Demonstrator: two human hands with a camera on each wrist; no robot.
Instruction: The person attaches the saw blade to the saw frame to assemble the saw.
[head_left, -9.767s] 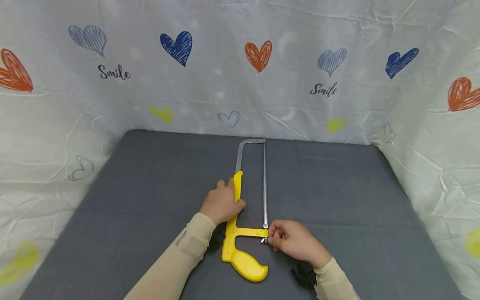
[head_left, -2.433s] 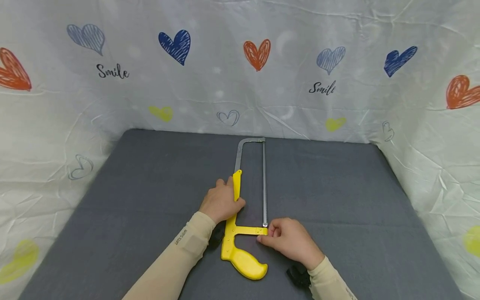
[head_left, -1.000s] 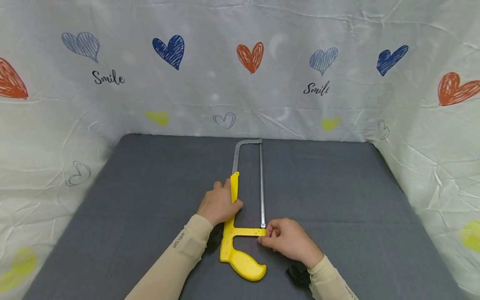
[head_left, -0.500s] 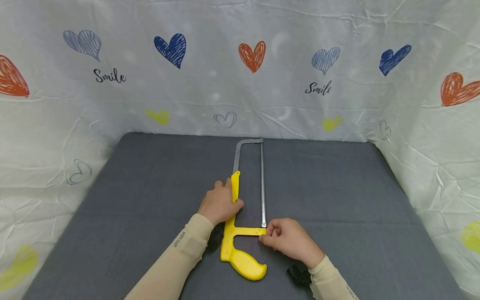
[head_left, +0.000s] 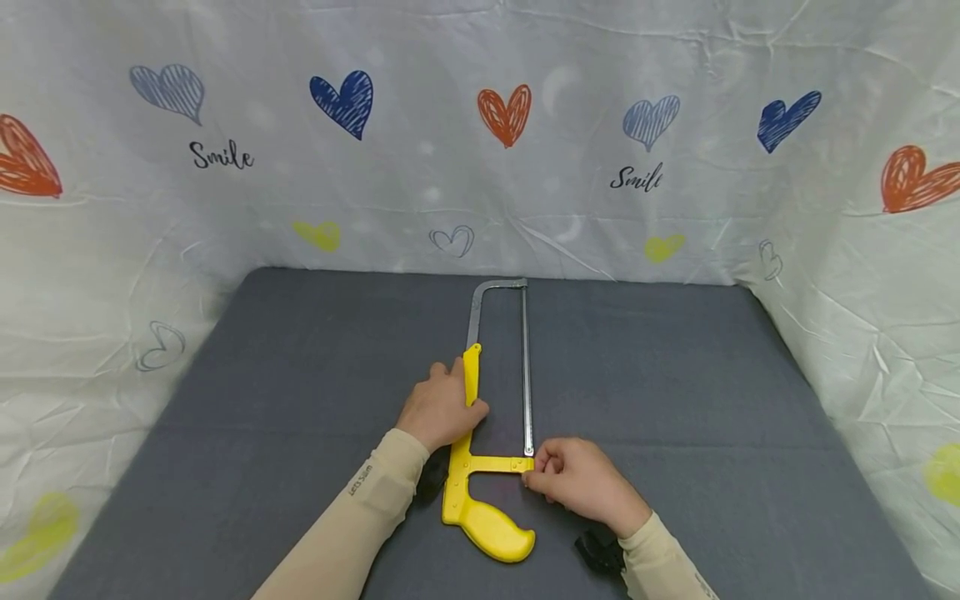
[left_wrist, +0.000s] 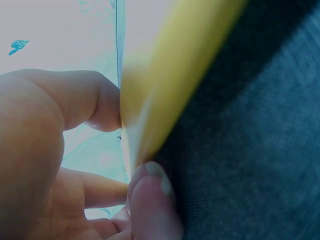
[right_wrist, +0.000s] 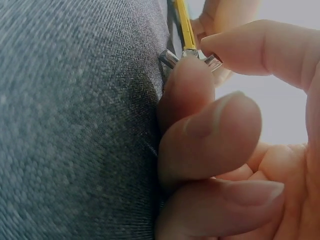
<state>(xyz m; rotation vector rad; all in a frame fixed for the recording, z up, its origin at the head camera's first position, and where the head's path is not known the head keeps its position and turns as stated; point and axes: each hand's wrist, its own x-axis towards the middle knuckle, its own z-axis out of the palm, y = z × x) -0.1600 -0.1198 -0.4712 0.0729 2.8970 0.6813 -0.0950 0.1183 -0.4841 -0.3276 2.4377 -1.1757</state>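
A hacksaw (head_left: 491, 527) with a yellow handle and a silver front bow lies flat on the grey cloth, its blade (head_left: 527, 375) running along the right side. Around the yellow back of the frame my left hand (head_left: 438, 407) is gripping, thumb over the inner edge; the left wrist view shows fingers and thumb against the yellow bar (left_wrist: 165, 90). At the near end of the blade, my right hand (head_left: 588, 483) pinches a small metal wing nut (right_wrist: 213, 62) between thumb and forefinger. The head view hides this nut behind the fingertips. The other right fingers are curled below it.
Grey cloth (head_left: 675, 375) covers the table. A white sheet (head_left: 420, 183) printed with hearts and "Smile" hangs along the back and both sides. Black wrist straps or mounts (head_left: 600, 552) sit under the sleeves.
The wing nut showed in the head view about ten seconds ago and is now covered by my right thumb. Over the last second the thumb shifts slightly right; the left hand and hacksaw stay put.
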